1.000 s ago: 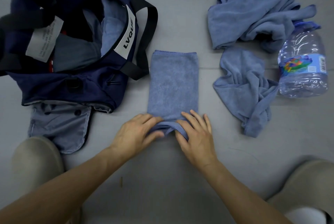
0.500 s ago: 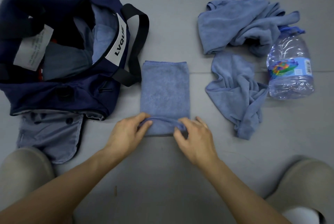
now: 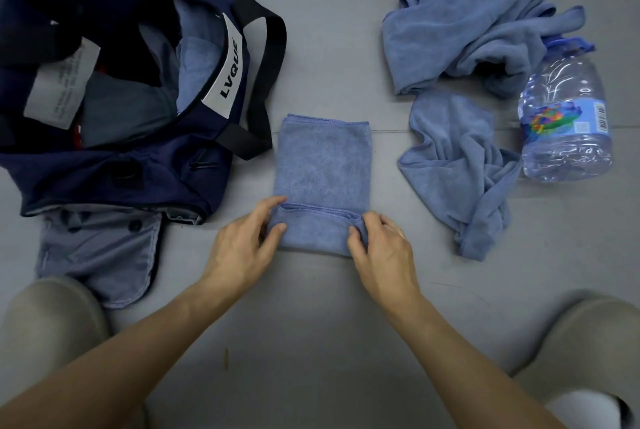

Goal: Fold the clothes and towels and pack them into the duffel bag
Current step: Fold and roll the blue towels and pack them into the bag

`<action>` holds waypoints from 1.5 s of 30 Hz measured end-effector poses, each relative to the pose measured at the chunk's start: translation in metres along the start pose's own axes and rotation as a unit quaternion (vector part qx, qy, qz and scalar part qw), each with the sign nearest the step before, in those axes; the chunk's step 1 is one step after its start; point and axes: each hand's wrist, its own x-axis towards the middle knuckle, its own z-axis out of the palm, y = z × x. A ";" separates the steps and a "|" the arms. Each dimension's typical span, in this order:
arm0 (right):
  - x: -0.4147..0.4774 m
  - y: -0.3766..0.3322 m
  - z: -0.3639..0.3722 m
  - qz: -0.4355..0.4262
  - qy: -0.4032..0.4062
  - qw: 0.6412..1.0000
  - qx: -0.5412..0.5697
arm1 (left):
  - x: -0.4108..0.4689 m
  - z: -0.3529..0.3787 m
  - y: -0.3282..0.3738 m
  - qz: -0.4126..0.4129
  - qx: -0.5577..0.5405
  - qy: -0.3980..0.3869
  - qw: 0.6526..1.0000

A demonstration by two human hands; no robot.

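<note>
Towel (image 3: pixel 322 158), one plush blue rectangle: your left hand (image 3: pixel 239 248) and right hand (image 3: pixel 381 252) pinch its folded near end. Two crumpled towels (image 3: pixel 460 37), one ribbed plastic bottle (image 3: pixel 564 117) near the floor's (image 3: pixel 329 324) right edge.

The folded towel (image 3: pixel 322 165) is soft blue cloth, matt, with a short fuzzy nap and a stitched hem. The far crumpled towel (image 3: pixel 467 30) and the near crumpled towel (image 3: pixel 453 165) show the same napped cloth. The duffel bag (image 3: pixel 166 179) is navy woven fabric, smooth and dull, with black webbing straps (image 3: pixel 273 48) and a white label (image 3: pixel 228 72) printed in black. The water bottle (image 3: pixel 564 117) is clear glossy plastic, ribbed, with a shiny printed wrapper. The grey garment (image 3: pixel 100 255) is thin, smooth cloth. The floor (image 3: pixel 329 324) is smooth, matt grey.
</note>
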 end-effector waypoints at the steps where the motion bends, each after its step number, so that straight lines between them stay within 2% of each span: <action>1: 0.001 0.001 0.001 0.003 -0.007 1.000 -0.004 | 0.000 0.001 0.001 0.001 0.009 0.002 1.000; 5: 0.005 0.002 0.009 0.006 0.011 1.000 -0.017 | -0.002 0.001 0.005 0.043 0.081 0.041 0.995; 9: 0.010 0.004 0.009 0.003 0.019 1.000 -0.021 | -0.005 0.003 0.007 0.229 0.176 0.113 0.951; 12: 0.013 0.011 0.004 -0.054 0.029 0.997 -0.051 | -0.008 0.012 0.009 0.300 0.184 0.067 0.934; 15: 0.010 0.013 0.004 -0.165 0.036 0.982 -0.083 | -0.010 0.021 0.000 0.282 0.219 0.006 0.934; 18: -0.001 0.017 0.014 -0.257 -0.039 0.955 -0.146 | -0.013 0.027 -0.013 0.252 0.238 -0.039 0.937; 23: -0.005 0.037 0.022 -0.233 -0.116 0.948 -0.185 | -0.007 0.026 -0.015 0.203 0.226 -0.072 0.950; 33: 0.002 0.032 0.021 -0.201 -0.105 0.966 -0.123 | 0.007 0.013 -0.014 0.202 0.193 -0.088 0.956; 40: 0.001 0.010 0.017 -0.135 -0.083 0.986 -0.050 | 0.004 0.003 0.008 0.127 0.128 -0.029 0.983; 42: 0.005 0.007 0.011 -0.110 -0.102 0.988 -0.039 | 0.007 -0.002 0.013 0.104 0.094 -0.019 0.990; 45: 0.012 0.008 0.002 -0.124 -0.140 0.980 -0.062 | 0.014 -0.008 0.016 0.069 0.076 -0.014 0.995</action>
